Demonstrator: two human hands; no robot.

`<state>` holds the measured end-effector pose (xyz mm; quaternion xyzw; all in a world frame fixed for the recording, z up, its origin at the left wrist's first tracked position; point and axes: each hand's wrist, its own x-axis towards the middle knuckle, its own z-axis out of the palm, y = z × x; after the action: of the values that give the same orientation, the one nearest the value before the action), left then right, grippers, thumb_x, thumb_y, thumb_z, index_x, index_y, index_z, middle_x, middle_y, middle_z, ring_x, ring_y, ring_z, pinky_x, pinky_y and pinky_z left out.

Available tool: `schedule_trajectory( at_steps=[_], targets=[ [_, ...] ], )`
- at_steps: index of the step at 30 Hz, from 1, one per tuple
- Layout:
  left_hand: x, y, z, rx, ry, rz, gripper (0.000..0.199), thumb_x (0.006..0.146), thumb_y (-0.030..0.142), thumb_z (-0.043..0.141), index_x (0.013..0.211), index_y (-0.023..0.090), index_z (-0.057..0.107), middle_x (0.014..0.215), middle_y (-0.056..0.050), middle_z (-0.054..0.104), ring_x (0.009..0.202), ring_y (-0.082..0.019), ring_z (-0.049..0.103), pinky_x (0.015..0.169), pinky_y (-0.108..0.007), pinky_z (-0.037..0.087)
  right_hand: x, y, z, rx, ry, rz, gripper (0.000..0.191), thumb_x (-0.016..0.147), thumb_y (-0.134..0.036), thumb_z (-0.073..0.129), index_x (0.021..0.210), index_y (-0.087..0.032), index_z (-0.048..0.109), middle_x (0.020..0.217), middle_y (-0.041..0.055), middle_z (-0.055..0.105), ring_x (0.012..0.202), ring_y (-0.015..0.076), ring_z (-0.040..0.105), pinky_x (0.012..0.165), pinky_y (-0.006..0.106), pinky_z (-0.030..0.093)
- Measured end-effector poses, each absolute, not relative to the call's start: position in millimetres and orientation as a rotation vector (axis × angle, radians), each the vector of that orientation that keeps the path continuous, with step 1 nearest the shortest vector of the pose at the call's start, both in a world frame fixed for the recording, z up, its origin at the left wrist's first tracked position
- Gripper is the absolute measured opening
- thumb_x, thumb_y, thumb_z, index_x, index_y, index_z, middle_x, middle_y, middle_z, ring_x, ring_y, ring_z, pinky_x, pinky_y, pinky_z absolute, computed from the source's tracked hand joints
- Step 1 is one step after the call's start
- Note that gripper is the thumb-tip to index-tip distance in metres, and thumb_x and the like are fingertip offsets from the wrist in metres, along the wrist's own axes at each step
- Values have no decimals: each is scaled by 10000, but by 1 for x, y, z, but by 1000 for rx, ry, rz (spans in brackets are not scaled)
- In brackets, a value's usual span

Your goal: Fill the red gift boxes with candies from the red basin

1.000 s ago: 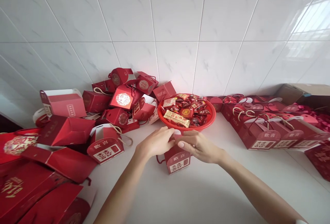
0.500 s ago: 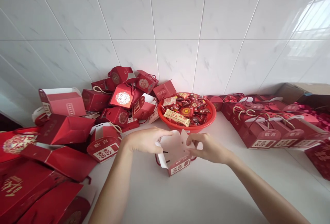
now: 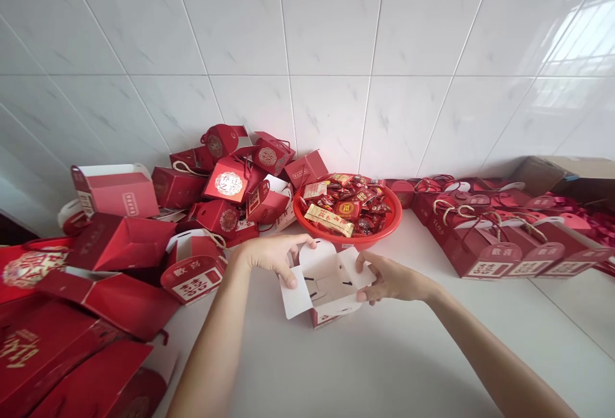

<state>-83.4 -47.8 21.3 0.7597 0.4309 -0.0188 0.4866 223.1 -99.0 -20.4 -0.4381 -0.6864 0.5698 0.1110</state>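
A small red gift box (image 3: 331, 299) with a white inside stands on the table, its top spread wide. Its left flap (image 3: 296, 295) is folded outward and its back flap stands up. My left hand (image 3: 276, 259) has its thumb on the left flap and its fingers by the back corner. At the opposite side, my right hand (image 3: 391, 279) grips the box with fingers behind the right flap (image 3: 352, 263) and thumb at the front corner. Dark cord ends show inside the box, with no sweets visible in it. Behind stands a red basin (image 3: 346, 238) heaped with wrapped candies (image 3: 343, 209).
A heap of red gift boxes (image 3: 120, 242), several open, fills the left side. Rows of red boxes with cord handles (image 3: 485, 238) stand at the right. A brown cardboard box (image 3: 567, 171) is behind them, near the white tiled wall (image 3: 331, 110).
The box's left and right flaps have been spread outward, and its inside shows more. My right thumb has moved down to the front corner.
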Motion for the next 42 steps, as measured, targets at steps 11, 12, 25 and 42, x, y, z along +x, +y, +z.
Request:
schedule_trajectory(
  at_steps=[11,12,25,42],
  targets=[
    [-74,-51,27,2090,1097,27,878,590,323,841,1412,278,535,1228,-58,674,1024,-239,657,838,-293,517,245,-81,38,-1260,-2291,1051,340,855,-521,643,916,-186,646,835,51,692,722,186,654,679,311,492],
    [-74,-53,30,2083,1116,42,853,605,345,838,1404,266,548,1177,-57,691,1018,-240,666,854,-303,524,246,-73,41,-1262,-2252,952,327,870,-512,622,903,-188,658,834,56,701,749,195,656,693,317,494],
    [-58,-61,43,2068,1248,569,467,823,438,663,1207,174,675,1231,-121,718,1074,-251,697,979,-384,552,197,5,10,-1739,-2425,515,304,719,-402,810,840,-173,651,992,152,684,1076,360,571,774,336,438],
    [-26,-37,17,2251,1254,722,237,874,328,595,994,227,772,1097,-49,789,1060,-247,715,960,-349,546,199,14,-1,-1498,-2464,852,175,700,-167,725,864,-162,664,921,48,711,822,199,636,615,239,433]
  ],
)
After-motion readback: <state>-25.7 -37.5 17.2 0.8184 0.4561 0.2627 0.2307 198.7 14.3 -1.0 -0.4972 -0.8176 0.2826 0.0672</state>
